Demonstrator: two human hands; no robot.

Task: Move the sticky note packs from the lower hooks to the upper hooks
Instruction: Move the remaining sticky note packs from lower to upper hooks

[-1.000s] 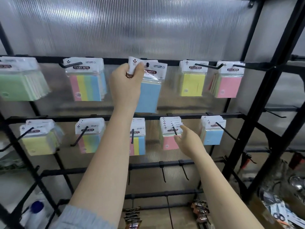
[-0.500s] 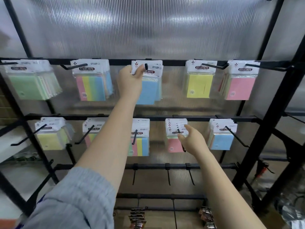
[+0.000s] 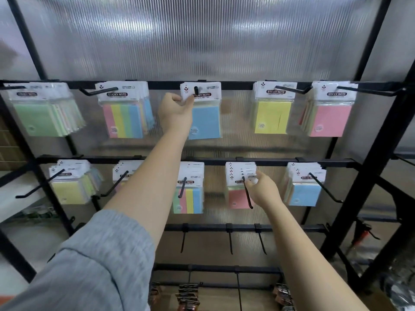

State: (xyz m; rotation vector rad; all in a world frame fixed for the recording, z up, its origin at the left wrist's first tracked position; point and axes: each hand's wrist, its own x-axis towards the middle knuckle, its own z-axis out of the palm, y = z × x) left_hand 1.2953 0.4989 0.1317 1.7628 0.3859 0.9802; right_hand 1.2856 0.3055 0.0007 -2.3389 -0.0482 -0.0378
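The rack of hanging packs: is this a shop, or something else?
Probably a stationery shop display or a mock-up of one: a black rack with hooks holds rows of sticky note packs before a ribbed plastic panel.

A ribbed, translucent plastic panel (image 3: 202, 37) fills the back of the scene, with soft daylight glowing through it in pale vertical streaks. In front of it stands a black metal rack (image 3: 379, 140) with horizontal bars and slanting struts. A pale wall (image 3: 13, 30) shows at the far left, beside a patch of brown brickwork (image 3: 9, 149). Lower down, a brownish floor (image 3: 215, 257) appears dimly behind the panel.
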